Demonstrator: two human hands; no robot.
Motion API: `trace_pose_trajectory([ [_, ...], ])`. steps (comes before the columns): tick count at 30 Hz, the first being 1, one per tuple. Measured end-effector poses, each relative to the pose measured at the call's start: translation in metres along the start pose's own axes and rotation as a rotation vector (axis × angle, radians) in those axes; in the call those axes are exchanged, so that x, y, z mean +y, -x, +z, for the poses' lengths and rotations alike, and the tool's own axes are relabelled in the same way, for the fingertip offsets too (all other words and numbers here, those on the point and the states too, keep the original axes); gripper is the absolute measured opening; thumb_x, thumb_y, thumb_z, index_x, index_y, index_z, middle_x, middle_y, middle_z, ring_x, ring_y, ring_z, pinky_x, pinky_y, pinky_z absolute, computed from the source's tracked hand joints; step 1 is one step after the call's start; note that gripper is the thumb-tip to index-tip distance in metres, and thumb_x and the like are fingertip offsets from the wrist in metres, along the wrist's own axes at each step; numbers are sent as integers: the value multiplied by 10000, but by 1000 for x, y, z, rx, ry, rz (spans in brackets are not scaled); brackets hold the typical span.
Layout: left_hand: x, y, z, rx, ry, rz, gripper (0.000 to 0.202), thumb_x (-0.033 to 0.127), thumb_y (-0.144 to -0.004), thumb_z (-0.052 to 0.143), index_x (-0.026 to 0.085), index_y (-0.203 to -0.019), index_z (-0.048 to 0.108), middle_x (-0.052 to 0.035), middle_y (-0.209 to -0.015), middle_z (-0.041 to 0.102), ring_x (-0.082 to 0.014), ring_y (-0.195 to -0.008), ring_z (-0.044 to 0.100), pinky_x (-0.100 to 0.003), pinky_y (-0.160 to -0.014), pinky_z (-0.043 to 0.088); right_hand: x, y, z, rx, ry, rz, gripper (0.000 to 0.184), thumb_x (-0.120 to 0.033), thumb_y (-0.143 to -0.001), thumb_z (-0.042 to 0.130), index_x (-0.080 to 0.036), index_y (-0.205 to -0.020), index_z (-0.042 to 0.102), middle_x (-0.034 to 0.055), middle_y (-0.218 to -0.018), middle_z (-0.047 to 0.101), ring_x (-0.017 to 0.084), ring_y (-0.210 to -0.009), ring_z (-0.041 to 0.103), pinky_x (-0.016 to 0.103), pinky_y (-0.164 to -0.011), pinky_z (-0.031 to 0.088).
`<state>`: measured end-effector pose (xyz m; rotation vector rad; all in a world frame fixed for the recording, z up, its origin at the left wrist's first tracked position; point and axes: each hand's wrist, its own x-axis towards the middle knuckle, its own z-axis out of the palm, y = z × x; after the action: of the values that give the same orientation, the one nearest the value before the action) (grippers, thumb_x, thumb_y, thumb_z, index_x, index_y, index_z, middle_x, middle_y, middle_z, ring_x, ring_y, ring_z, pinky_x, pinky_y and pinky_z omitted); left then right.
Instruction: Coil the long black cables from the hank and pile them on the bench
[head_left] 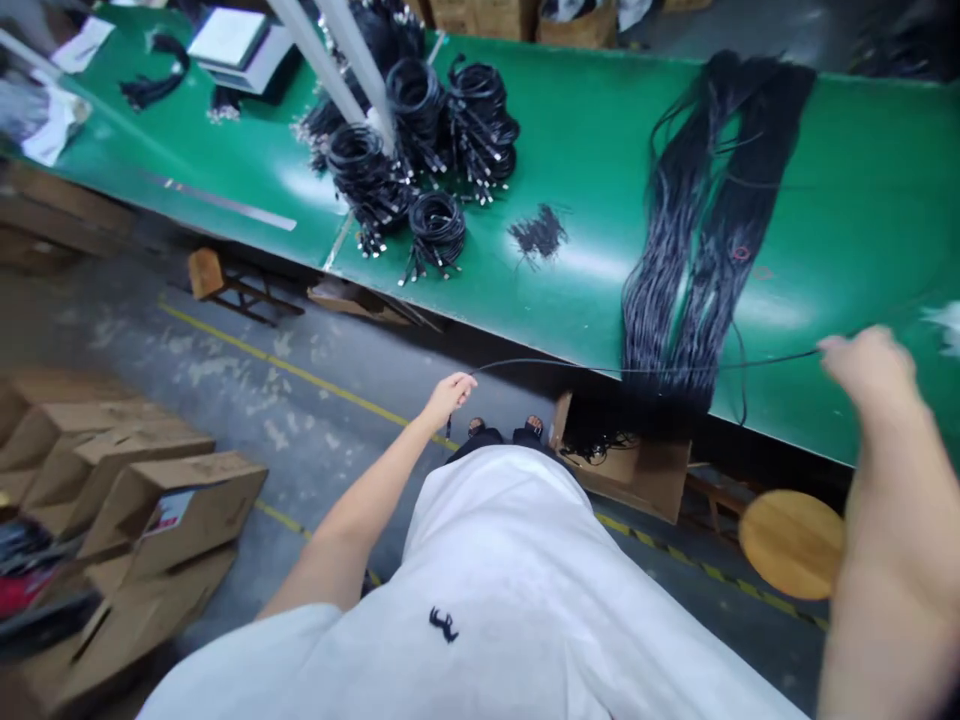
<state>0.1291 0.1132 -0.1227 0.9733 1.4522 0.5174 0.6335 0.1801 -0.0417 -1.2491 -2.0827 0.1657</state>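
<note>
A thin black cable [540, 362] stretches between my two hands along the front edge of the table. My left hand [452, 392] is closed on it near one end, and a short tail with a connector hangs below the fingers. My right hand [870, 365], slightly blurred, grips the cable farther along at the right. Behind the cable lies a wide bundle of long black cables [675, 240], its ends drooping over the table edge. Left of that bundle rests a small pile of short black ties [538, 235].
Several coiled cables [437, 230] with metal plugs crowd around white posts [360, 70] on the green table [577, 130]. A cardboard box [637, 470] with cables stands below the edge, beside a round wooden stool [793, 543]. Open cartons [180, 510] stand at the left.
</note>
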Motion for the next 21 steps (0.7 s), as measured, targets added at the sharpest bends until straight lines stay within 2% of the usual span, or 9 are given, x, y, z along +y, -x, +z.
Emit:
trace_pose_trajectory([
  [2, 7, 12, 1, -7, 32, -84, 221, 335, -882, 561, 130, -876, 644, 63, -554, 420, -36, -431, 249, -170, -409, 158, -11, 10, 48, -164, -63, 29, 393, -487, -958, 521, -154, -1098, 674, 140, -1124, 658, 209, -982, 644, 400, -882, 539],
  [5, 27, 29, 14, -213, 142, -135, 289, 364, -890, 602, 106, -996, 679, 64, -571, 394, -24, -430, 240, -161, -403, 153, -76, 16, 141, -413, -204, 62, 475, -448, -900, 597, -134, -1256, 621, 211, -1282, 613, 304, -1172, 599, 439, -966, 503],
  [8, 54, 45, 3, -334, 365, -106, 298, 351, -933, 562, 99, -1042, 678, 81, -560, 307, -23, -418, 178, -155, -380, 129, -139, 11, 200, -605, -392, 55, 434, -405, -928, 544, -235, -1326, 563, 93, -1284, 647, 228, -1155, 620, 343, -982, 503],
  [10, 69, 60, -26, -130, 522, -14, 315, 358, -983, 477, 120, -1051, 672, 82, -550, 251, -41, -412, 158, -156, -356, 131, -141, 12, 205, -643, -439, 83, 313, -378, -981, 402, -271, -1169, 628, 61, -1125, 712, 205, -975, 681, 321, -867, 542],
  [13, 76, 84, -80, 311, 632, 173, 457, 381, -1059, 233, 178, -1101, 640, 64, -549, 242, -62, -423, 215, -124, -347, 177, -94, 35, 181, -532, -304, 166, 398, -387, -977, 279, -267, -942, 657, 136, -979, 724, 278, -796, 687, 407, -694, 532],
  [15, 68, 92, -98, 410, 593, 174, 519, 322, -1069, 121, 189, -1129, 619, 60, -550, 299, -48, -438, 270, -88, -372, 221, -67, 56, 164, -503, -200, 166, 390, -444, -945, 316, -285, -852, 660, 161, -891, 722, 334, -724, 666, 450, -587, 481],
  [17, 56, 88, -89, 364, 532, 83, 427, 275, -1064, 214, 159, -1125, 620, 54, -575, 439, -28, -466, 376, -88, -418, 313, -73, 72, 153, -545, -184, 116, 342, -470, -917, 389, -311, -815, 674, 127, -847, 727, 327, -696, 660, 436, -560, 461],
  [19, 45, 76, -57, 246, 469, -4, 268, 274, -1010, 443, 117, -1114, 633, -2, -701, 627, -56, -574, 552, -153, -525, 458, -113, 72, 146, -674, -257, 6, 299, -448, -921, 434, -323, -869, 700, 69, -864, 734, 273, -739, 675, 384, -608, 481],
  [21, 35, 67, -15, 25, 370, -28, 306, 332, -930, 601, 105, -1132, 645, -86, -920, 724, -139, -804, 681, -267, -737, 551, -165, 52, 142, -799, -323, -115, 308, -413, -950, 427, -300, -956, 713, 36, -896, 730, 217, -800, 677, 321, -656, 475],
])
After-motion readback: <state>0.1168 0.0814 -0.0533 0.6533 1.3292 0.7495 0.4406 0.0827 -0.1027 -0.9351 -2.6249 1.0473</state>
